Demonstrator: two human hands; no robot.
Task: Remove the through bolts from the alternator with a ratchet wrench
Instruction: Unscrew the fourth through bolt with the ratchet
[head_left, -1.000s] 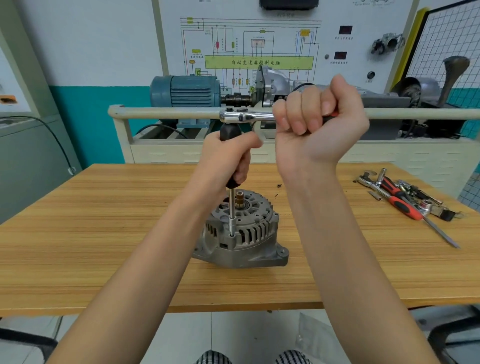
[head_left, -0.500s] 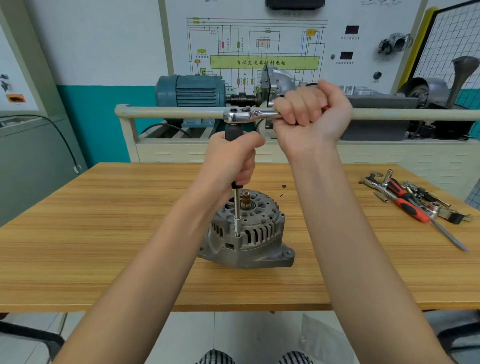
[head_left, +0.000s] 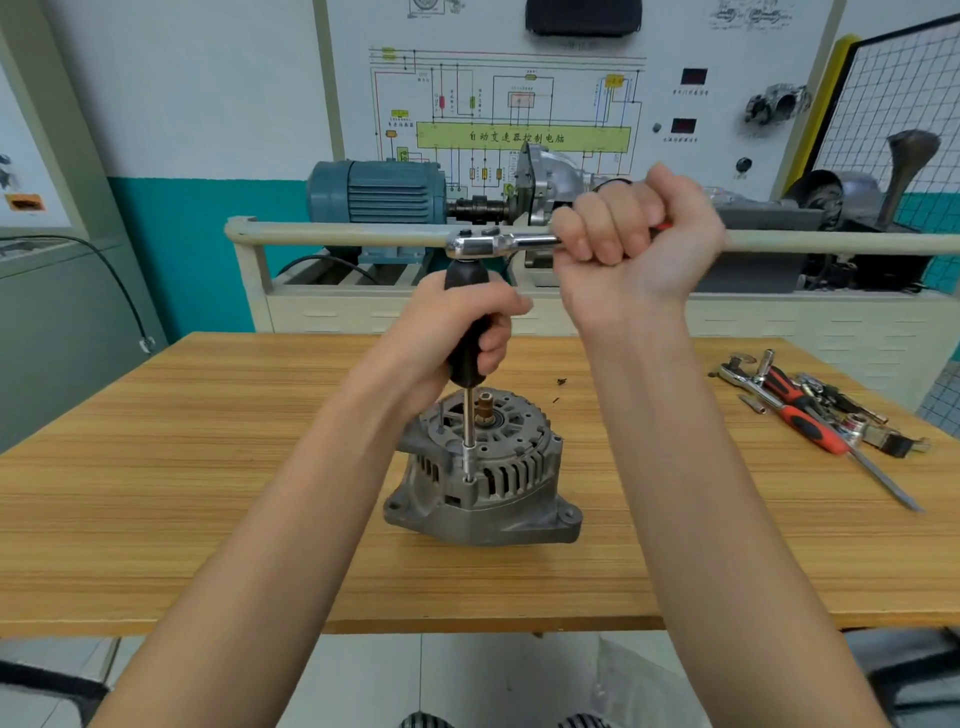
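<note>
Chrome ratchet wrench (head_left: 498, 243): we see the right hand (head_left: 631, 244) fisted round its handle. The left hand (head_left: 457, 325) grips the black extension handle (head_left: 467, 332) standing upright on the alternator (head_left: 483, 478).

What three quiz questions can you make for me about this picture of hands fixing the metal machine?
1. True or false: the left hand holds the black handle of the upright extension.
2. What does the right hand hold? A) ratchet wrench B) red screwdriver C) nothing
3. Fill in: the alternator sits on the wooden ____.

Key: 1 true; 2 A; 3 table.
</note>
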